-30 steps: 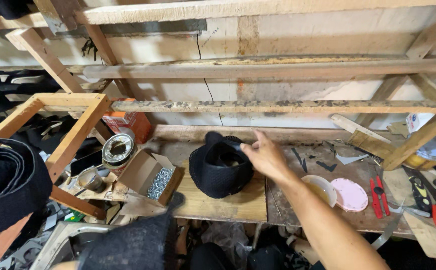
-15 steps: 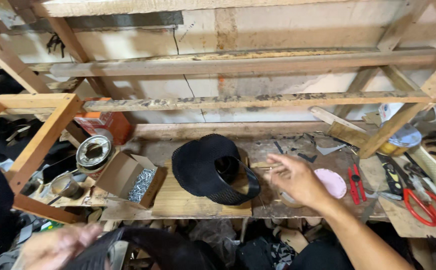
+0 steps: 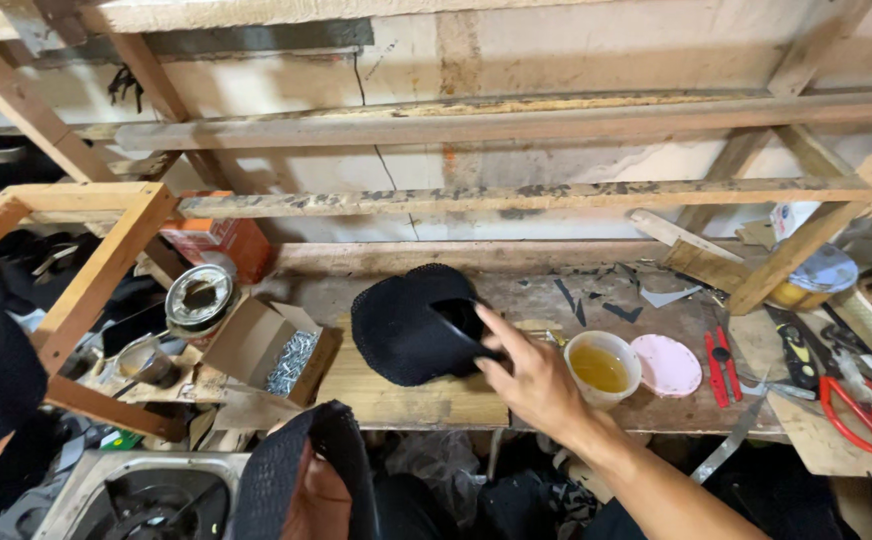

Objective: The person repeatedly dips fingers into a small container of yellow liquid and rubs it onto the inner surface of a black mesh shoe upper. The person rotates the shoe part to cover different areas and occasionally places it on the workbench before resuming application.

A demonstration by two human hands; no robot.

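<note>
My right hand (image 3: 531, 380) sits just right of centre, its fingers loosely spread and its fingertips pinching the edge of a black cap (image 3: 411, 322) that lies on a pale wooden board (image 3: 406, 400) in the middle of the frame. My left hand (image 3: 314, 495) is at the bottom edge, mostly wrapped in a piece of black mesh fabric (image 3: 291, 470), so I see only a patch of palm and cannot tell whether it is spread or gripping. Just right of my right hand stands a small white bowl (image 3: 602, 367) of yellowish liquid, touching a pink lid (image 3: 666, 365). Further right lie red pliers (image 3: 718, 368) and red-handled scissors (image 3: 861, 410), the scissors cut off by the frame edge. Left of the cap sits an open cardboard box (image 3: 261, 345) of small metal fasteners, too small to make out. At the lower left a dark round shape in a metal tray (image 3: 126, 495) is cropped and unclear
</note>
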